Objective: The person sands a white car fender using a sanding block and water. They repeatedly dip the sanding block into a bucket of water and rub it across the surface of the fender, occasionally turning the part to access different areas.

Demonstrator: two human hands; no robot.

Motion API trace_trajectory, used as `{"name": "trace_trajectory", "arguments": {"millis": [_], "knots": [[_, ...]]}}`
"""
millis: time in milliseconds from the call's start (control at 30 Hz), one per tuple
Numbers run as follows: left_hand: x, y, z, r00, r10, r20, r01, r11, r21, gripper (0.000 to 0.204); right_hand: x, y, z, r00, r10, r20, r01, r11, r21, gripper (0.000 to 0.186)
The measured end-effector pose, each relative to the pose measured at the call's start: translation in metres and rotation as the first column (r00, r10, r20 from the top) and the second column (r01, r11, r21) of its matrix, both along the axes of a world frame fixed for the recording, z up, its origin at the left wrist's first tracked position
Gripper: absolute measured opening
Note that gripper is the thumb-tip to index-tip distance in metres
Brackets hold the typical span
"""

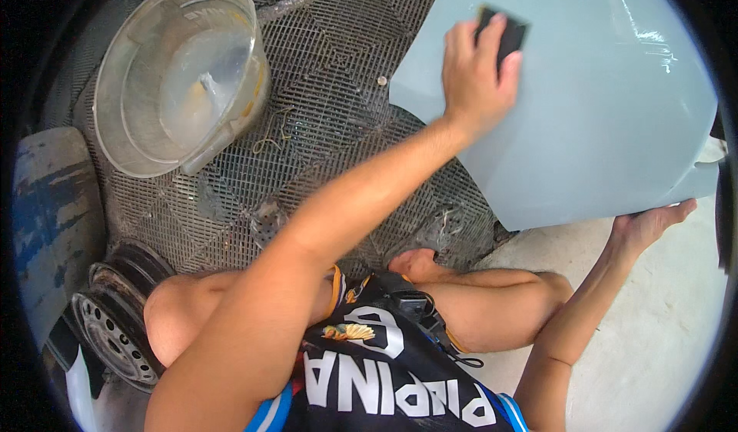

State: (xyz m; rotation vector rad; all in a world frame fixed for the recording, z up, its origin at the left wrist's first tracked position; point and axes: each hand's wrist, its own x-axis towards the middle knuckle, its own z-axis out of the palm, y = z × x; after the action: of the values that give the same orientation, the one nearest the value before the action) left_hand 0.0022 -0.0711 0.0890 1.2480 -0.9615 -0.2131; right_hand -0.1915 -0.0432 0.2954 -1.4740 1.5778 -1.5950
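A black sanding block [503, 34] is gripped by my left hand [478, 74], pressed flat against a smooth pale grey car body panel [584, 117]. Wet, shiny streaks show near the panel's far right. My right hand [649, 226] is at the near edge of the same panel, its palm and fingers bearing against the edge from below. Part of that hand's grip is hidden by the panel. The panel sits tilted in front of my right knee, with a curved cut-out on its left side.
A large translucent bucket [181, 136] of cloudy water, with a pale object in it, stands far left on a dark grid mat [330, 71]. Steel wheels [115, 340] and a scuffed blue-grey part [58, 217] are at the left. A thin string [270, 136] lies near the bucket.
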Motion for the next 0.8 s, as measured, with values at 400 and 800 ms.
{"name": "trace_trajectory", "arguments": {"millis": [400, 800], "knots": [[-0.034, 0.047, -0.093, 0.942, 0.154, -0.3, 0.028, 0.85, 0.525, 0.04, 0.005, 0.006, 0.0, 0.985, -0.014, -0.171, 0.002, 0.998, -0.07, 0.094], [-0.026, 0.05, -0.088, 0.976, 0.031, -0.218, 0.05, 0.933, 0.357, 0.04, -0.003, 0.004, 0.001, 0.989, 0.005, -0.148, -0.011, 0.999, -0.036, 0.09]]}}
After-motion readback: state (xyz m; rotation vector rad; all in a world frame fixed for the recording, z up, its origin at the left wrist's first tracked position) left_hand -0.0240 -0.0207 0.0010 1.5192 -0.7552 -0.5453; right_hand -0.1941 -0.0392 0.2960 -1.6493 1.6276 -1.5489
